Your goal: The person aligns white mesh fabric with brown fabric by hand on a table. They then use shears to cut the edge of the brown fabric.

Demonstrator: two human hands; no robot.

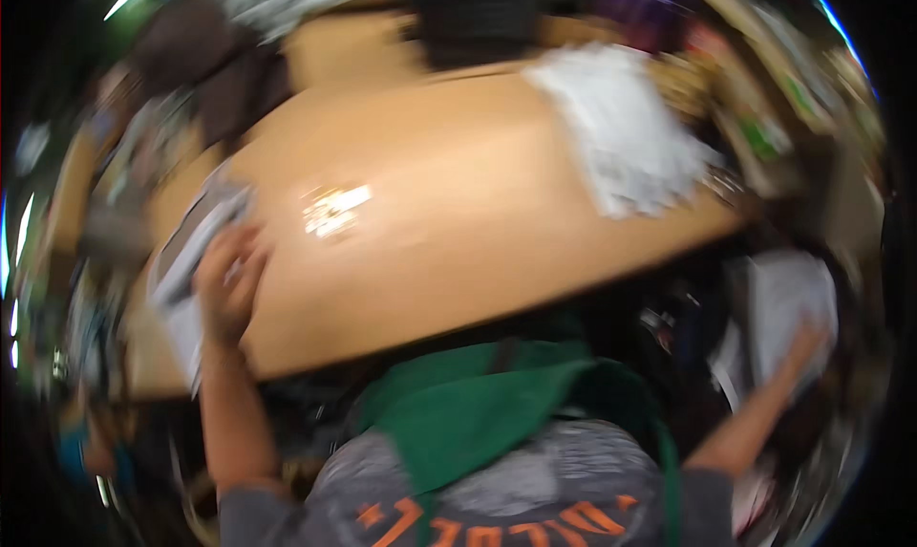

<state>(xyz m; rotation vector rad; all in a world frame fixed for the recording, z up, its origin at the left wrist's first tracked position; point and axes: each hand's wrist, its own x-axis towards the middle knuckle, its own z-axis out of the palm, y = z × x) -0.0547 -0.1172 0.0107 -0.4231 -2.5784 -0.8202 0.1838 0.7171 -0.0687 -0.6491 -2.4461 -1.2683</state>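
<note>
The whole picture is smeared by motion. At the table's left end, my left hand is over a flat grey and white piece that looks like cloth. Its fingers look loosely bent, but blur hides whether they grip the piece. Far to the right, beyond the table's near edge, my right hand is at a white piece that looks like cloth or a bag. The fingers of this hand are too blurred to read. A pile of white cloth items, with finger-like ends as on gloves, lies on the table's right part.
The tan table stretches across in front of me, with a bright glare patch. Dark brown cloth is at the back left, a black object at the back middle. Boxes line the right side. I wear a green apron.
</note>
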